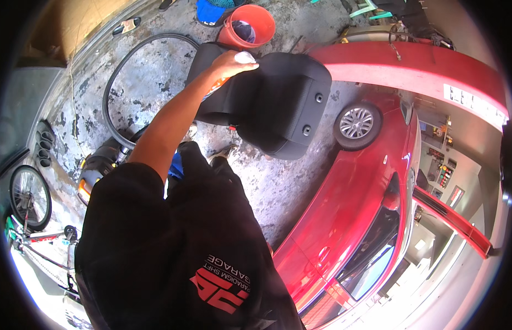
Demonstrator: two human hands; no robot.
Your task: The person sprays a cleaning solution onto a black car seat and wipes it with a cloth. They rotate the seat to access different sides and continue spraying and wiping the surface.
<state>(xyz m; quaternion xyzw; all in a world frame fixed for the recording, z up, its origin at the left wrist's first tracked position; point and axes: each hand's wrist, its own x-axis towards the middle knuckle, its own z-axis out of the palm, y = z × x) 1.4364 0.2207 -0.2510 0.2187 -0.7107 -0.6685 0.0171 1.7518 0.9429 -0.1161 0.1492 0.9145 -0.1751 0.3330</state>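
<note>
My left hand (232,64) reaches out over a black car seat (278,104), fingers wrapped round a bottle with a white top (245,58) and an orange label (214,87). Its lower part is mostly hidden behind my wrist. The seat lies tilted in front of me, with two headrest post holes on its right-hand end and a small red buckle (233,128) near its lower edge. A small patch that may be fingers of my right hand (268,158) shows under the seat's near edge. The rest of that hand is hidden, so its grip cannot be made out.
A red car (344,209) stands close on my right, below a red lift beam (410,63). An orange bucket (261,22) with dark cloth sits beyond the seat, beside a blue bucket (212,12). A large black hoop (108,93) and a bicycle (30,198) are at left.
</note>
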